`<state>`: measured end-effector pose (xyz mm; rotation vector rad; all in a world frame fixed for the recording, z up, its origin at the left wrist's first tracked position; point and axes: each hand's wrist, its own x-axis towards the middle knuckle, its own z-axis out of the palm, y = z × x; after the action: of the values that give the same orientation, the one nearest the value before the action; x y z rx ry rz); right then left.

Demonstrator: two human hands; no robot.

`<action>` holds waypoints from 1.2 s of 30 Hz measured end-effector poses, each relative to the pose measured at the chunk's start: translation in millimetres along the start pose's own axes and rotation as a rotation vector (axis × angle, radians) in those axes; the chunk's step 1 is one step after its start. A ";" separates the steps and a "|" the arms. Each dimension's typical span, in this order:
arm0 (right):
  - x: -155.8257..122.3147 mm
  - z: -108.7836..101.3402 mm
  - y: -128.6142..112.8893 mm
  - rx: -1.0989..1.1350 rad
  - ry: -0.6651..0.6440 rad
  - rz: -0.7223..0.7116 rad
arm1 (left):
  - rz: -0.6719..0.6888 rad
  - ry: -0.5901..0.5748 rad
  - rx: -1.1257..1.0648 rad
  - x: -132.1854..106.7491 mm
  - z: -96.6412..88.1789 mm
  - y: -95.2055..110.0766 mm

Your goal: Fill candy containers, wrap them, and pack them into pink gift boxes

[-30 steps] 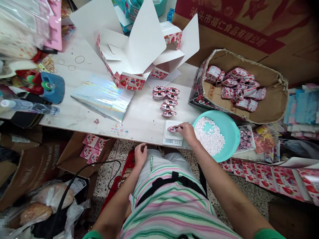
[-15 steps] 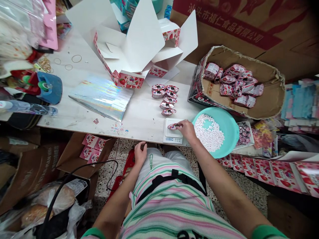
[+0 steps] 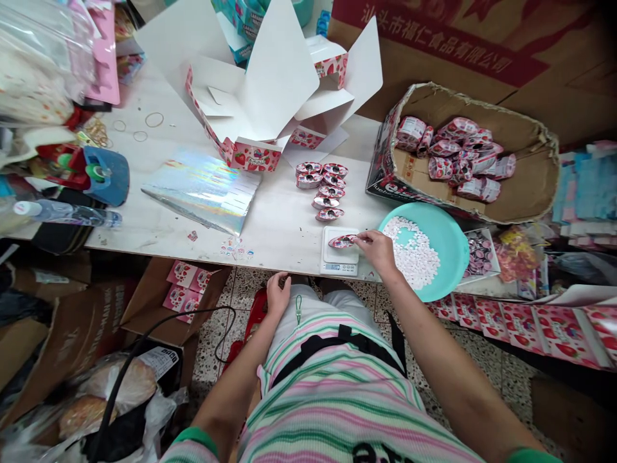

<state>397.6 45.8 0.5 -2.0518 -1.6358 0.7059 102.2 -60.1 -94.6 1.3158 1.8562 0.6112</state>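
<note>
A small red-and-white printed packet [image 3: 342,242] lies on a white digital kitchen scale [image 3: 340,263] at the table's front edge, its dark opening facing up. My right hand [image 3: 378,251] is at the packet's right end, fingertips pinched together. What they hold, if anything, is too small to make out. Beside that hand stands a turquoise bowl [image 3: 456,257] with many small pale pink-white candies [image 3: 417,260]. My left hand [image 3: 278,294] rests on my thigh, fingers loosely bent and holding nothing. Several similar packets [image 3: 330,199] stand behind the scale, openings up.
A cut-down cardboard box [image 3: 530,186] holding several filled packets stands at the back right. Unfolded strawberry-print cartons [image 3: 255,157] and a shiny holographic sheet [image 3: 202,190] lie left of centre. A blue tape dispenser [image 3: 113,177] and a bottle [image 3: 72,213] are farther left.
My right hand has drawn slightly right from over the packet's opening to its right end. The packet stays on the scale. My left hand stays on my thigh; the view has shifted slightly.
</note>
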 end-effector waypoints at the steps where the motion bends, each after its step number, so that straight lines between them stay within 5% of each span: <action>1: -0.8 -1.3 0.4 0.022 0.012 0.004 | 0.006 -0.002 0.004 0.5 0.0 0.3; 8: -3.5 -0.6 5.0 0.063 0.047 0.015 | 0.012 -0.033 0.016 4.4 -0.3 3.1; 19: 7.1 30.5 -2.8 -0.007 -0.040 -0.052 | -0.018 -0.029 0.029 1.7 -4.9 -4.2; 23: 1.4 24.0 0.1 -0.022 0.032 -0.061 | -0.033 -0.021 0.034 -0.8 -8.6 -5.2; 29: -24.4 -13.8 58.0 -0.059 0.231 0.210 | -0.026 -0.034 0.051 1.0 -6.5 -1.3; 33: -40.8 -16.5 111.1 -0.156 0.049 0.465 | 0.018 -0.055 0.062 2.7 -4.2 4.0; 36: -45.9 -3.9 132.4 -0.117 -0.064 0.509 | 0.017 -0.068 0.083 2.6 -3.7 7.5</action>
<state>492.6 -28.0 -71.3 -2.5901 -1.2091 0.8609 103.1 -54.9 -87.7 1.3904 1.8339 0.4966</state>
